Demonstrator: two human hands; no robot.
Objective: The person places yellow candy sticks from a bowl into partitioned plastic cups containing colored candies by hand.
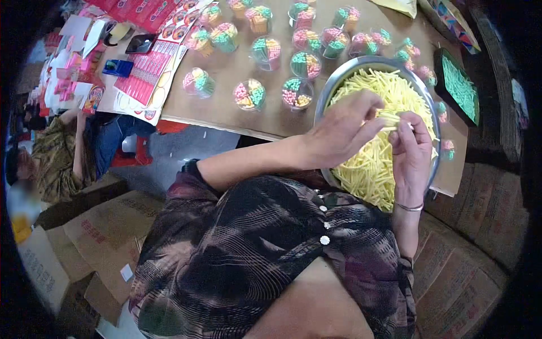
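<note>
A large metal bowl [342, 72] heaped with thin pale-yellow sticks [364, 169] stands at the table's edge in front of me. Above the heap, my left hand [345, 125] reaches in from the left, its fingers closed round a small bundle of yellow sticks [387, 120]. The fingertips of my right hand [411, 150] pinch the other end of that bundle. Left of the bowl and beyond it, clear plastic cups [249, 94] stand on the table, filled with pink, green and yellow sticks.
A dark tray of green sticks [458, 85] lies to the right. Printed sticker sheets [148, 76], a phone [141, 44] and a blue item [117, 68] are at the left. Another person [62, 147] sits there. Cardboard boxes [107, 231] surround me on both sides.
</note>
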